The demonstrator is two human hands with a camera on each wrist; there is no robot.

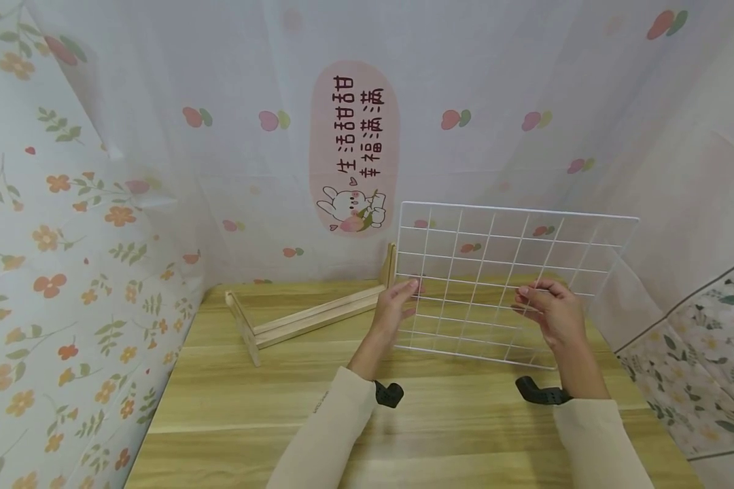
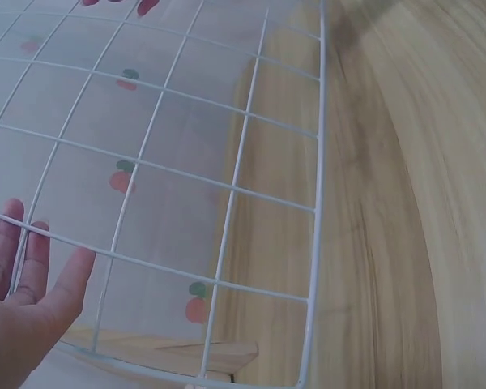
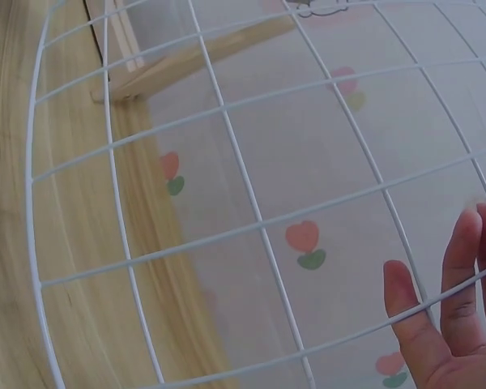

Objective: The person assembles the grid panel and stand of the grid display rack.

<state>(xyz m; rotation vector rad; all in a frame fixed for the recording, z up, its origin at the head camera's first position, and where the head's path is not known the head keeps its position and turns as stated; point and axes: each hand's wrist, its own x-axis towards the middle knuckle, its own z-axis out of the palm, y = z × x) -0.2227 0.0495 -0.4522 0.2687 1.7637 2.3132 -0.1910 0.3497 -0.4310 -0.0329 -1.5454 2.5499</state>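
A white wire grid panel (image 1: 520,210) is held up at a tilt over the right part of the wooden table. My left hand (image 1: 388,312) grips it near its left edge, the thumb in front and fingers behind the wires. Further right, my right hand (image 1: 553,309) holds the wires between thumb and fingers, as the right wrist view also shows. Behind and left of the panel, a wooden frame (image 1: 242,329) with two upright end pieces joined by a long bar stands on the table. Its right end is partly hidden by the panel.
The wood-grain table (image 1: 269,421) ends at a white curtain (image 1: 238,183) printed with fruit and a pink label. Flowered cloth (image 1: 79,272) hangs on the left, and another patterned cloth (image 1: 703,353) borders the right. Black camera mounts (image 1: 389,394) sit at both wrists.
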